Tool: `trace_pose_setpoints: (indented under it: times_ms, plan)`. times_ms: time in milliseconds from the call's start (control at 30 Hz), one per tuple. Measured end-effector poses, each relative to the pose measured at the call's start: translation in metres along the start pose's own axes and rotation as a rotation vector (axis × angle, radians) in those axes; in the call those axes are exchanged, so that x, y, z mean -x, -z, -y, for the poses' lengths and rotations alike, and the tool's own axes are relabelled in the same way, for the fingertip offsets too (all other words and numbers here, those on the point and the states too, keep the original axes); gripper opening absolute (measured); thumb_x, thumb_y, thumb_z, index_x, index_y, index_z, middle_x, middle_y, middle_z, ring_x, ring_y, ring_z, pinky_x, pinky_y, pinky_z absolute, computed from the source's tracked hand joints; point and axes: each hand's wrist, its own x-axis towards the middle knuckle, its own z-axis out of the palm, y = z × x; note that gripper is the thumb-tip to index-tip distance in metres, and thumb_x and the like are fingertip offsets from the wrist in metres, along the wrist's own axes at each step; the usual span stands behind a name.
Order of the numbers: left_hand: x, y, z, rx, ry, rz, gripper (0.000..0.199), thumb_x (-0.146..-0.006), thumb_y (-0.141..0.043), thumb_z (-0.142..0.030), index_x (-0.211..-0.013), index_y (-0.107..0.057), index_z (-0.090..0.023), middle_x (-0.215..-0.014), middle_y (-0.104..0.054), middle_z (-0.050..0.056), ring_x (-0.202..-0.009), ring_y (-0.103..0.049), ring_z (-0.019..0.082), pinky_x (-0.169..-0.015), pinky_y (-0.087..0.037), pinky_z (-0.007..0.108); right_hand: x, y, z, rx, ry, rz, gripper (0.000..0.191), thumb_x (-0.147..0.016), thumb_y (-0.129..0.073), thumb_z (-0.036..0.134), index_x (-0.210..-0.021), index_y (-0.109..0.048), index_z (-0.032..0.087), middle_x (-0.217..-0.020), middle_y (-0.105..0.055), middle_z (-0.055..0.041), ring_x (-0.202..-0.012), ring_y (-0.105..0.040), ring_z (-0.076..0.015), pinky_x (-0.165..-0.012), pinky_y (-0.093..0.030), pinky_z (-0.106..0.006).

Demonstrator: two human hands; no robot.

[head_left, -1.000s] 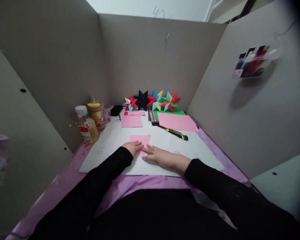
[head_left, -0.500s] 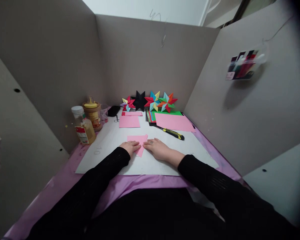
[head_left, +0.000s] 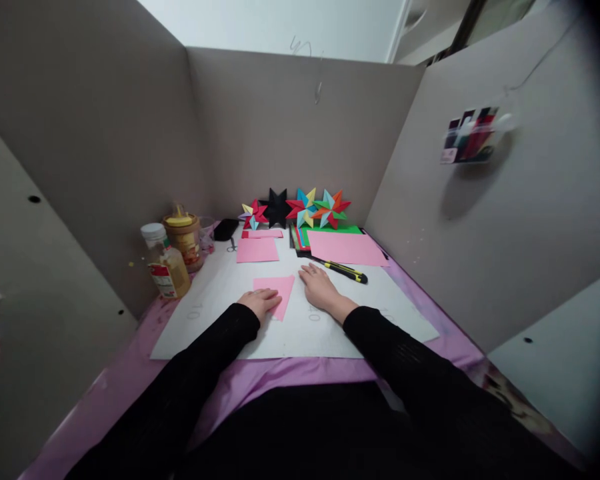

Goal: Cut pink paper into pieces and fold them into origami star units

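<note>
A small piece of pink paper [head_left: 284,288], its right side slanting as if folded, lies on the white board [head_left: 220,337]. My left hand [head_left: 261,301] rests on its left part with the fingers stretched flat, hiding the lower left of the paper. Just right of the paper, my right hand [head_left: 321,288] lies on the board, fingers extended and holding nothing. Close beyond those fingertips is a yellow and black utility knife [head_left: 347,271]. A pink square sheet [head_left: 257,250] lies farther back.
A larger pink sheet [head_left: 347,248] covers a stack of coloured paper. Several folded paper stars [head_left: 306,208] stand along the back wall. On the left are a bottle [head_left: 166,263], a jar [head_left: 184,240], a clear cup [head_left: 207,235] and small scissors [head_left: 233,245].
My right hand has left the pink paper and moved right and away from me onto the board. The left hand stays on the paper. The camera view has tilted slightly.
</note>
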Motion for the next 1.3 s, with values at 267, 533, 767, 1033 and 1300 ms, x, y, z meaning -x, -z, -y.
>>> trace_pose_setpoints:
  times_ms: [267,533,767,1033,1300]
  plan:
    - [-0.002,0.001,-0.002,0.003,0.010,0.006,0.047,-0.086,-0.041,-0.022,-0.131,-0.047,-0.030,-0.141,-0.044,0.002,-0.125,-0.042,0.027,-0.095,-0.040,0.046,0.033,0.008,0.028,-0.183,0.437,-0.078,0.039,-0.076,-0.047,0.007,-0.109,-0.064,0.019,-0.115,-0.060,-0.0086,-0.114,-0.045,-0.0262,-0.097,-0.036,-0.044]
    - [-0.003,-0.004,-0.002,-0.004,-0.005,-0.023,0.047,-0.082,-0.047,-0.023,-0.129,-0.049,-0.031,-0.140,-0.044,0.002,-0.123,-0.043,0.027,-0.094,-0.041,0.046,0.049,0.022,0.050,-0.256,0.562,-0.018,0.032,-0.077,-0.046,0.006,-0.099,-0.067,0.018,-0.095,-0.057,-0.0105,-0.090,-0.051,-0.0211,-0.083,-0.044,-0.037]
    - [-0.002,-0.002,-0.002,-0.008,-0.003,-0.020,0.046,-0.084,-0.046,-0.024,-0.130,-0.049,-0.030,-0.140,-0.045,0.002,-0.124,-0.042,0.027,-0.095,-0.041,0.047,0.054,0.024,0.050,-0.324,0.631,0.022,0.035,-0.079,-0.046,0.007,-0.103,-0.068,0.020,-0.100,-0.059,-0.0109,-0.094,-0.053,-0.0206,-0.087,-0.045,-0.039]
    - [-0.002,-0.003,0.000,-0.015,0.004,-0.005,0.047,-0.085,-0.044,-0.022,-0.131,-0.048,-0.030,-0.140,-0.045,0.002,-0.124,-0.043,0.026,-0.096,-0.041,0.045,0.048,0.013,0.040,-0.383,0.418,0.097,0.044,-0.087,-0.040,0.019,-0.130,-0.051,0.019,-0.135,-0.049,-0.0099,-0.127,-0.043,-0.0206,-0.105,-0.035,-0.042]
    - [-0.003,-0.005,0.000,-0.009,0.010,-0.027,0.048,-0.084,-0.044,-0.020,-0.130,-0.048,-0.032,-0.139,-0.046,0.001,-0.123,-0.043,0.026,-0.095,-0.040,0.044,0.008,0.001,0.011,-0.143,0.158,0.109,0.039,-0.088,-0.041,0.024,-0.123,-0.057,0.025,-0.129,-0.056,-0.0032,-0.123,-0.047,-0.0251,-0.103,-0.034,-0.049]
